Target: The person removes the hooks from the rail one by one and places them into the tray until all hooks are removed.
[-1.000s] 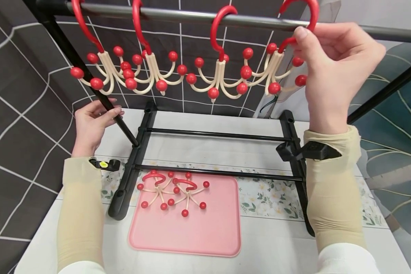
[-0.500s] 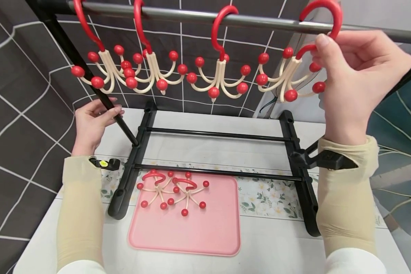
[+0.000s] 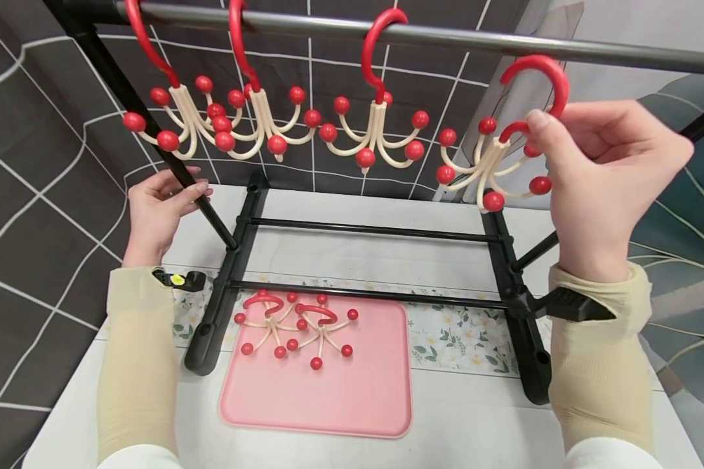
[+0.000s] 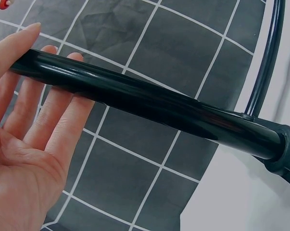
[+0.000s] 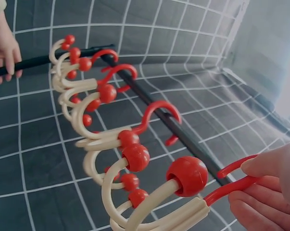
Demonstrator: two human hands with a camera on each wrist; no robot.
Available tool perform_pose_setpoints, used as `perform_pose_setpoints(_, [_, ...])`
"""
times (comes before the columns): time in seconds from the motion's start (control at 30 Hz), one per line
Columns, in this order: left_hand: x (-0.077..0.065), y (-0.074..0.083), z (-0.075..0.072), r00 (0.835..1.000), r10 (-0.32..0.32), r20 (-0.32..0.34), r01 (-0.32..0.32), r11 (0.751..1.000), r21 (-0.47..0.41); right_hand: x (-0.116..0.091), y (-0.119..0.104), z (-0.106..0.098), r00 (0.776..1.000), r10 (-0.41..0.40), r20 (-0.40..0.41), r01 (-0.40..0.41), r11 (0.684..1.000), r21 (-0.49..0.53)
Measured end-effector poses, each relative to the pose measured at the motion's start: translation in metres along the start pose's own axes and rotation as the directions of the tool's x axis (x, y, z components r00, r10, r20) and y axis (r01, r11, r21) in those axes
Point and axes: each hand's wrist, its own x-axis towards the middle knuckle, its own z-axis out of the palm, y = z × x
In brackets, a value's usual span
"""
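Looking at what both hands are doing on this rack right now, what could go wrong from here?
The held hanger could slip and drop: the right grip pinches only its red hook, which sits off the bar.

Its red balls are close to the nearest hung hanger, so a swing might knock or snag that one.

The left grip is on just one post, so a hard bump might shift the rack.

Three hangers (image 3: 377, 124) on the bar (image 3: 475, 40), one hanger (image 3: 492, 158) in the right hand (image 3: 607, 172)
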Motion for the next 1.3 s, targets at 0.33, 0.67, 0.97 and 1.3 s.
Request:
perform_pose_setpoints(0.33, [0.000, 0.000, 0.000, 1.000, -0.017, -0.006, 0.017, 1.000, 0.006, -0.029, 0.013, -0.001, 0.987, 0.079, 0.141, -0.079, 0.997, -0.004])
perform_pose_setpoints(0.67, [0.000, 0.000, 0.000, 1.000, -0.024, -0.007, 0.024, 1.000, 0.016, -0.070, 0.035, -0.002, 0.924, 0.231, 0.304, -0.236, 0.971, -0.020])
perform_pose_setpoints(0.97, [0.000, 0.000, 0.000, 1.000, -0.015, -0.007, 0.015, 1.000, 0.009, -0.103, 0.045, 0.000, 0.857, 0.252, 0.450, -0.297, 0.954, 0.032])
perform_pose_setpoints(1.3, [0.000, 0.000, -0.001, 1.000, -0.012, -0.003, 0.012, 1.000, 0.009, -0.139, 0.049, 0.001, 0.776, 0.272, 0.570, -0.387, 0.918, 0.089])
